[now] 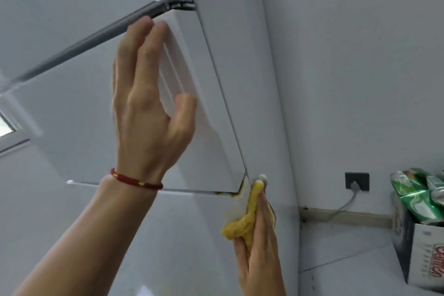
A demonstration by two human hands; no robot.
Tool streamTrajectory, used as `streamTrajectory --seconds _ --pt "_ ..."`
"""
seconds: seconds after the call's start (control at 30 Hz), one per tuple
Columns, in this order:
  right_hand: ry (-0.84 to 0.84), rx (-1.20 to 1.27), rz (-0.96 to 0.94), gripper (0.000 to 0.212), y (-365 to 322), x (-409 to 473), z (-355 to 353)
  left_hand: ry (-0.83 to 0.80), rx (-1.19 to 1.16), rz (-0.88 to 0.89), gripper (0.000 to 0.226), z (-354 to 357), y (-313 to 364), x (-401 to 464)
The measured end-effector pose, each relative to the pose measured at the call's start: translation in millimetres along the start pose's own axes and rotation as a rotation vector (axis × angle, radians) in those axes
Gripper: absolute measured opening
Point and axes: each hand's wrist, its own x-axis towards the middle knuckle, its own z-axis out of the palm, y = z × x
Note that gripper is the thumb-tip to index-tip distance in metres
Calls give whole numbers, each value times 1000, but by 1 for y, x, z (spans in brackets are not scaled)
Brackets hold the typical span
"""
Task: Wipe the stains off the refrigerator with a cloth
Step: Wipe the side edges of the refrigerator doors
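The white refrigerator (72,115) fills the left and middle of the view, its door seam running diagonally. My left hand (146,94), with a red cord on the wrist, lies flat with straight fingers against the door near its right edge. My right hand (259,252) grips a crumpled yellow cloth (242,221). It pushes the cloth's tip into the gap at the door's lower right corner, where brownish stains (237,196) show on the fridge body.
A white wall stands to the right with a dark socket (357,181) and a grey cable. A cardboard box (422,255) holding green cans (418,197) stands at the far right on the pale floor.
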Motion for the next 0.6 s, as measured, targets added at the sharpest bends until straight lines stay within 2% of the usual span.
streamTrajectory --seconds 0.13,0.27,0.4,0.6 --pt "-20 -25 -95 82 15 -11 -4 -16 26 -65 60 -15 -5 -51" --pt "-24 -68 -188 81 -12 36 1 -137 39 -126 52 -18 -11 -135" --pt "-21 -107 -141 77 -43 87 6 -188 47 -181 47 -20 -24 -144" --pt "-52 57 12 77 -31 65 3 -158 -2 -240 38 -5 -19 -166"
